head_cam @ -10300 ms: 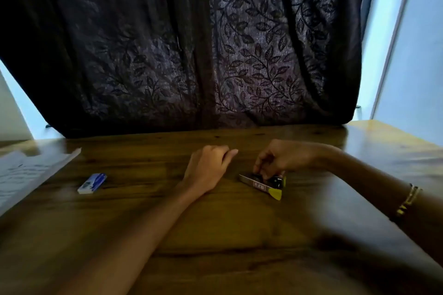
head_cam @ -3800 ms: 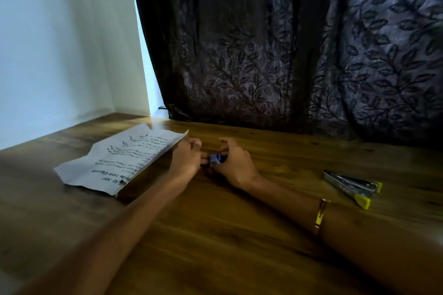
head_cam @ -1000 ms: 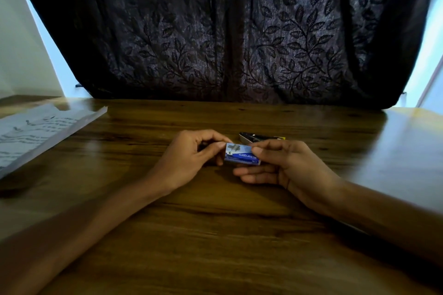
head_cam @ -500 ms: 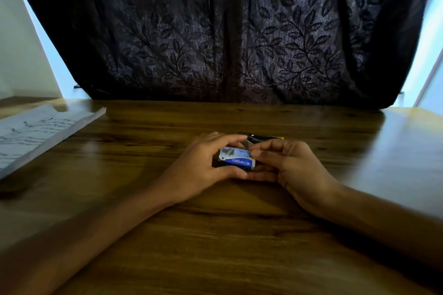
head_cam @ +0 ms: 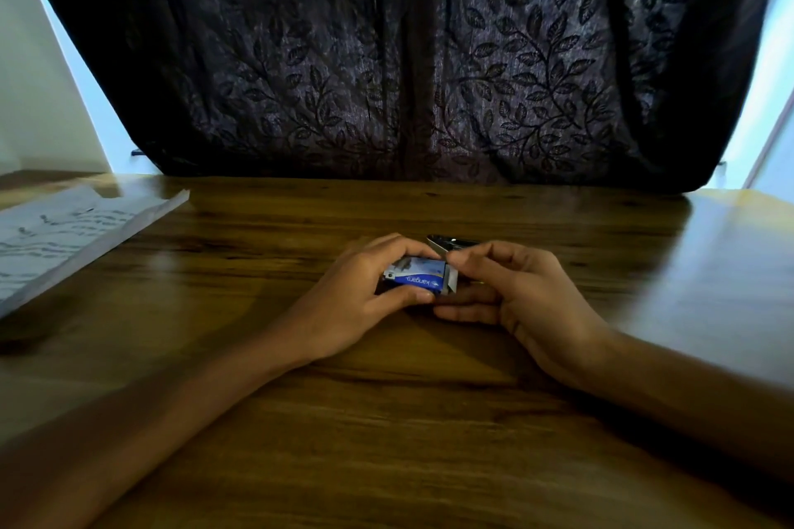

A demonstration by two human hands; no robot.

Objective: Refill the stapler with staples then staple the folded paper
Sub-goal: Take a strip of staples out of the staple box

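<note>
Left hand (head_cam: 343,305) steadies the staple box (head_cam: 414,276) while right hand (head_cam: 511,292) pinches its end flap at 3 o'clock, apparently opening it.

— We see a wooden table (head_cam: 429,442), grained and glossy, and a card staple box (head_cam: 419,277) with a slight sheen at centre.

— We also note matt, creased paper (head_cam: 64,236) at left, shiny metal on the stapler (head_cam: 447,242), and matt woven curtain (head_cam: 386,56) cloth above.

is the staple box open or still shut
Open at its right end: a pale flap or inner tray sticks out of the staple box by the right hand, while the left hand grips the box. No staples show.
</note>
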